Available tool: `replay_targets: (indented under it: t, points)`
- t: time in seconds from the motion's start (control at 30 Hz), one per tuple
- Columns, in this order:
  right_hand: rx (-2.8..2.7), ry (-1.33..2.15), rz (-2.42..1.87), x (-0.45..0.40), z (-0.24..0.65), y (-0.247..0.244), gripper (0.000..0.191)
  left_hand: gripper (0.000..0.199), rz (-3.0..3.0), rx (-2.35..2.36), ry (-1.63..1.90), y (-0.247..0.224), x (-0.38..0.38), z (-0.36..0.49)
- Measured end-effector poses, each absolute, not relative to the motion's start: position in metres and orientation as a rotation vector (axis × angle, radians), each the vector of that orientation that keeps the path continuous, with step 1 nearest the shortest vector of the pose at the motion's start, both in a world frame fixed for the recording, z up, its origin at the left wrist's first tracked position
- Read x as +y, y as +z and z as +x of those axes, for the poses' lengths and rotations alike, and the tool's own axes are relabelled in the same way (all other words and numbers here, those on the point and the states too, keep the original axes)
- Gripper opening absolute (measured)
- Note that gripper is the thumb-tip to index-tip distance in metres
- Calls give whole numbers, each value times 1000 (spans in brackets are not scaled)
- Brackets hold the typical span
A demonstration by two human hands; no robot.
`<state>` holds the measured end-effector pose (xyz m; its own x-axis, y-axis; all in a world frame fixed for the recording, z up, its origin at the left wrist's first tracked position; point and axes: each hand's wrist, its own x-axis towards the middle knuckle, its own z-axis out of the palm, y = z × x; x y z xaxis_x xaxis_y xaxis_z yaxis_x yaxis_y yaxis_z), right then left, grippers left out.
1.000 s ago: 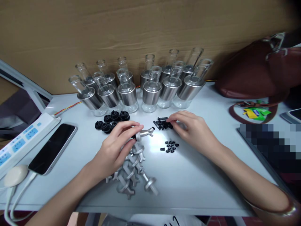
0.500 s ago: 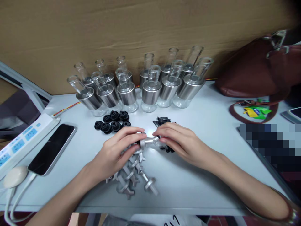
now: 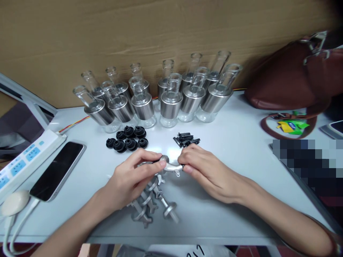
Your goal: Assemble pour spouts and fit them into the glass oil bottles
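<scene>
A silver metal pour spout (image 3: 173, 167) is held up between both hands, its curved neck pointing right. My left hand (image 3: 131, 175) pinches its round collar end between thumb and fingers, with a black stopper partly showing there. At the neck's tip, my right hand (image 3: 209, 169) is closed on a small black piece, mostly hidden by the fingers. Below my left hand lies a pile of similar metal spouts (image 3: 146, 200). Black ribbed stoppers (image 3: 131, 144) are grouped beyond my left hand. Thin black plastic pieces (image 3: 186, 138) lie just beyond my right hand.
Glass bottles with metal sleeves (image 3: 171, 105) stand in two rows against a cardboard wall (image 3: 134, 32). On the left are a phone (image 3: 57, 171) and a white power strip (image 3: 26, 160). A brown leather bag (image 3: 284, 78) and a green-yellow packet (image 3: 292, 127) sit at the right.
The spout has been turned, so its neck now curves downward and its round collar faces up more. My right fingers have curled in closer around its tip, uncovering more black pieces behind.
</scene>
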<state>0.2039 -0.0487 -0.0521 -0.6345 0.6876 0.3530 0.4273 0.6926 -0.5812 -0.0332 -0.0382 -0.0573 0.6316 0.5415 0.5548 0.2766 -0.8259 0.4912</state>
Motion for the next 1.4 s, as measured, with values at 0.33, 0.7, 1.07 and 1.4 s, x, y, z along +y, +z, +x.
replay_targets:
  t: [0.33, 0.7, 1.07, 1.4]
  points:
    - [-2265, 549, -806, -52, 202, -53, 39, 34, 2565, 618, 1006, -56, -39, -35]
    - [-2035, 789, -974, -57, 196, -56, 33, 29, 2679, 572, 758, -47, -47, -27]
    - [-1952, 1243, -1047, -57, 197, -51, 30, 21, 2790, 553, 681, -50, -47, -24]
    - [-2031, 1066, -1106, -56, 196, -52, 31, 20, 2789, 568, 661, -45, -47, -22]
